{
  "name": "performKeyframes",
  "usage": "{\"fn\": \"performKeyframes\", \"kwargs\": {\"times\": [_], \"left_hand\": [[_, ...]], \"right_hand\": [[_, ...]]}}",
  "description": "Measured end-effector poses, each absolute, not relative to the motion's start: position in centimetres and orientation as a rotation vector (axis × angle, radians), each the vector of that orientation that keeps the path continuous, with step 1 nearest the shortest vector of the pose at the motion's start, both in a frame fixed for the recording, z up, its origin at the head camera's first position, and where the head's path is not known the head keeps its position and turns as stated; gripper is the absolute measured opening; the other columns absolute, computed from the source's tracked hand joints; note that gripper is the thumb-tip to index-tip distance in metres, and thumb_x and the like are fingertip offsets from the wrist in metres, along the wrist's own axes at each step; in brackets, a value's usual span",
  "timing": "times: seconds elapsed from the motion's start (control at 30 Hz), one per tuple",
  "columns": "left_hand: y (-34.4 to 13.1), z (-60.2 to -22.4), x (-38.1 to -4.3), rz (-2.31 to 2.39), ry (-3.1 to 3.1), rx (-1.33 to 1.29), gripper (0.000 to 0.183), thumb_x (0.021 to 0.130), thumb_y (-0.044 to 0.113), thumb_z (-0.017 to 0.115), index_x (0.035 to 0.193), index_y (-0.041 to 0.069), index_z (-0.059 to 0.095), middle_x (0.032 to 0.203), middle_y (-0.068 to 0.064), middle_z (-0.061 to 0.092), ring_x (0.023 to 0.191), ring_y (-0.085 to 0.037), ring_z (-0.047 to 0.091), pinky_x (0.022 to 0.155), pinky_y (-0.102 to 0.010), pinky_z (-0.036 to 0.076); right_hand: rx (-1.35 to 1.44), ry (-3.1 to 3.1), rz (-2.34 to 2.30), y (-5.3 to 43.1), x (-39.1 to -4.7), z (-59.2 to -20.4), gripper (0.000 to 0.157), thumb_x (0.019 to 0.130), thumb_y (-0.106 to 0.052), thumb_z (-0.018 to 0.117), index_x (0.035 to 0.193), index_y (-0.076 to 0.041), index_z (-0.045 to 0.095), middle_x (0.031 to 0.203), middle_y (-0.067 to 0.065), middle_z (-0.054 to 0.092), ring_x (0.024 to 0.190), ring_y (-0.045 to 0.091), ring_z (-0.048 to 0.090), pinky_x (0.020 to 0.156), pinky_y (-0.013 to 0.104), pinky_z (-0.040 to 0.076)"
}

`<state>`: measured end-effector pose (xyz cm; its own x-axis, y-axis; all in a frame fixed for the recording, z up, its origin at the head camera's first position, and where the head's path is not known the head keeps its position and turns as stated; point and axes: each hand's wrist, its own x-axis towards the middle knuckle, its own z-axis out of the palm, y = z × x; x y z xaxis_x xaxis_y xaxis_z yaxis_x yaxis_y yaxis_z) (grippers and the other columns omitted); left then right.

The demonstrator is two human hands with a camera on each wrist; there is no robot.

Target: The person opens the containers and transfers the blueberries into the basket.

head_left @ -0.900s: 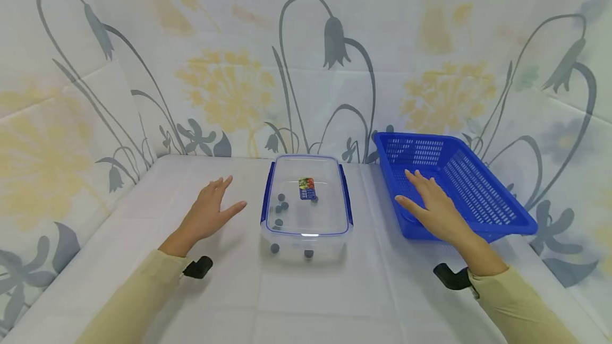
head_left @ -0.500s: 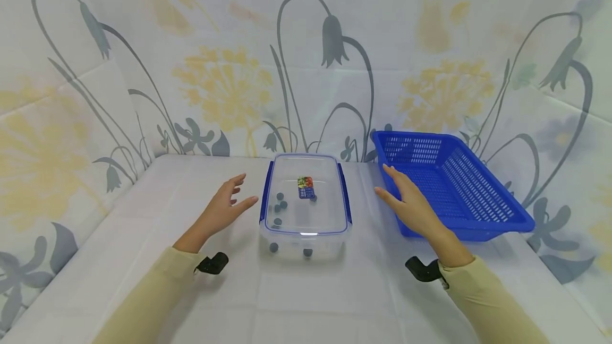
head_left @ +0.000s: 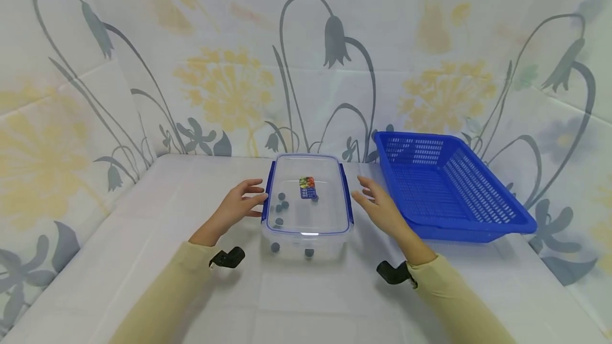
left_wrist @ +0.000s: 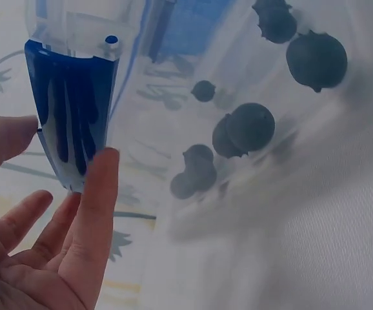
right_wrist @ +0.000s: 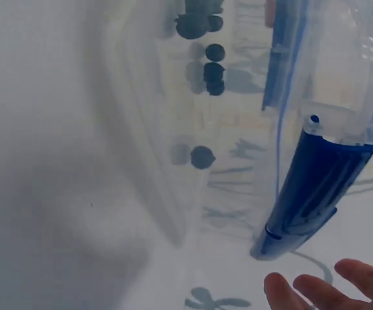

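A clear plastic food container (head_left: 306, 243) stands mid-table, its transparent lid (head_left: 327, 211) on, with a blue clip along each side and a small colourful label (head_left: 307, 187). Inside lie several small dark round balls (left_wrist: 315, 60) with little points. My left hand (head_left: 236, 208) is at the left clip (left_wrist: 73, 110), fingers slightly bent; thumb and fingertips lie at its edges, and whether they press on it I cannot tell. Just off the right clip (right_wrist: 319, 187) is my right hand (head_left: 380, 211), fingers loosely bent and holding nothing.
Right of the container sits a blue slotted plastic basket (head_left: 406, 216), near my right hand. A white cloth (head_left: 306, 296) covers the table, and flower-printed fabric (head_left: 229, 25) hangs behind and along the sides.
Both hands have moved inward to the container: the left to the right, up to its clip, the right leftward from over the basket. Container and basket have stayed put.
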<state>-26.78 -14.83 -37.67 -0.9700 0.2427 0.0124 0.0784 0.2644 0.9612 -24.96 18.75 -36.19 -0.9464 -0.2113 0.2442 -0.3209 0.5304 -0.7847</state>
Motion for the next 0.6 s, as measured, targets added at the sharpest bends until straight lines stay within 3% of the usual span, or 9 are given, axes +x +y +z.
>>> {"fn": "performKeyframes", "kwargs": {"times": [0.23,0.6], "left_hand": [[-14.6,-38.1,-27.4,1.847,2.308,0.270,0.057,0.092,0.021,0.058,0.140,0.001,0.035,0.131,-0.024,0.044,0.106,-0.035,0.057,0.080,-0.039,0.052],[-14.6,-37.8,-27.8,1.907,2.316,0.168,0.048,0.088,0.008,0.057,0.134,0.001,0.047,0.120,-0.022,0.055,0.093,-0.029,0.063,0.074,-0.038,0.054]], "right_hand": [[0.362,-2.625,1.656,17.8,-25.8,-37.6,0.049,0.098,-0.019,0.047,0.138,0.005,0.035,0.130,0.028,0.044,0.105,0.037,0.054,0.080,0.041,0.051],[0.367,-2.551,1.783,17.3,-26.1,-38.2,0.045,0.096,-0.010,0.046,0.136,0.008,0.037,0.124,0.027,0.047,0.089,0.026,0.060,0.068,0.028,0.052]]}}
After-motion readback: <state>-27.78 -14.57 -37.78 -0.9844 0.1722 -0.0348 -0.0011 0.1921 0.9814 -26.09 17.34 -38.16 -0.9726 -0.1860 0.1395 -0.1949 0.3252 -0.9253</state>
